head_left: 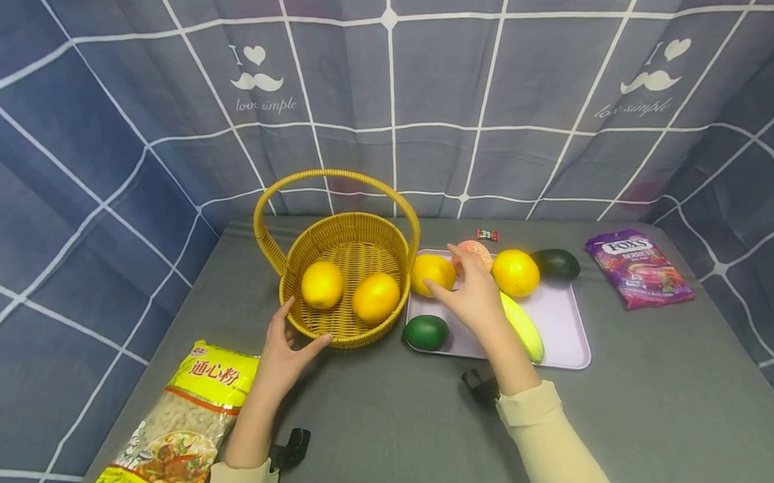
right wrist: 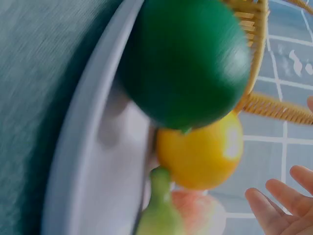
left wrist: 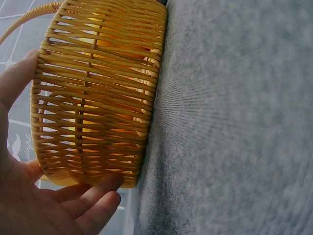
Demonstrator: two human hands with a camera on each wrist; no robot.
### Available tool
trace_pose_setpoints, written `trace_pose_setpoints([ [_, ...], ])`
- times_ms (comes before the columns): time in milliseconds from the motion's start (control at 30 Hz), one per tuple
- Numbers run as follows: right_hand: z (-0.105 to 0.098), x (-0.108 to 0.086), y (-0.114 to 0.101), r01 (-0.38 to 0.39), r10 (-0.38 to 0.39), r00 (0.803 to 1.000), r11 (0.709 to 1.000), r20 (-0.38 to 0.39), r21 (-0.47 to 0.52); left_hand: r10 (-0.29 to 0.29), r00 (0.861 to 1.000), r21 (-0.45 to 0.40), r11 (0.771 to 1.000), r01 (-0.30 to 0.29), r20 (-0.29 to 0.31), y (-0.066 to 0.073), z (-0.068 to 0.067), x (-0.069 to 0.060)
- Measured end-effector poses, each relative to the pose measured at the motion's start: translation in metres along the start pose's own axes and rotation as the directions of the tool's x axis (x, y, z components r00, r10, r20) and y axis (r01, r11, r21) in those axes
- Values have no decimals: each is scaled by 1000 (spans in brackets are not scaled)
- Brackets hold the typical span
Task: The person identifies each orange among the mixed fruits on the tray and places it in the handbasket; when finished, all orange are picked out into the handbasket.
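Observation:
A yellow wicker basket (head_left: 344,333) holds two orange-yellow fruits (head_left: 322,285). The left hand (head_left: 284,359) rests on its near left side, thumb and fingers spread along the wicker; the left wrist view shows this hand (left wrist: 63,196) against the basket wall (left wrist: 98,98). Over the lilac tray (head_left: 561,328), the right hand (head_left: 472,292) is spread beside an orange-yellow fruit (head_left: 432,274), thumb and fingers apart around its right side; contact is unclear. In the right wrist view, the hand (right wrist: 288,205) appears apart from the orange-yellow fruit (right wrist: 200,152), with a green fruit (right wrist: 186,63) closer to the camera.
On the tray are a green fruit (head_left: 425,332), a banana (head_left: 522,328), a pinkish fruit (head_left: 473,257), another orange-yellow fruit (head_left: 516,272) and a dark green one (head_left: 557,265). Behind lies a small red packet (head_left: 487,235); a purple bag (head_left: 639,269) is right, a pasta bag (head_left: 187,420) left.

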State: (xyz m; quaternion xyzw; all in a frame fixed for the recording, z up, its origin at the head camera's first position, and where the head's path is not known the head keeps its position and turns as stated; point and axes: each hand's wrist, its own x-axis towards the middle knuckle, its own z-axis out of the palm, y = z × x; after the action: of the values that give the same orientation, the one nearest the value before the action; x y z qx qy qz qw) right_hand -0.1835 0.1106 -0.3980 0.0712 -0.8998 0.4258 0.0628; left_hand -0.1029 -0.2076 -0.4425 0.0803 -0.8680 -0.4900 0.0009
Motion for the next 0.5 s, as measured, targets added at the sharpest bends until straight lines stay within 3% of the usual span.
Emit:
trace_pose_setpoints([
  [200,2,7,19,-59,59,998,998,-10,26,1,1000,-1,1000,-1,1,-1,0,0],
  [500,12,15,28,-93,91,995,993,34,66,8,1000,2,1000,-8,-16,1,1,-1],
])
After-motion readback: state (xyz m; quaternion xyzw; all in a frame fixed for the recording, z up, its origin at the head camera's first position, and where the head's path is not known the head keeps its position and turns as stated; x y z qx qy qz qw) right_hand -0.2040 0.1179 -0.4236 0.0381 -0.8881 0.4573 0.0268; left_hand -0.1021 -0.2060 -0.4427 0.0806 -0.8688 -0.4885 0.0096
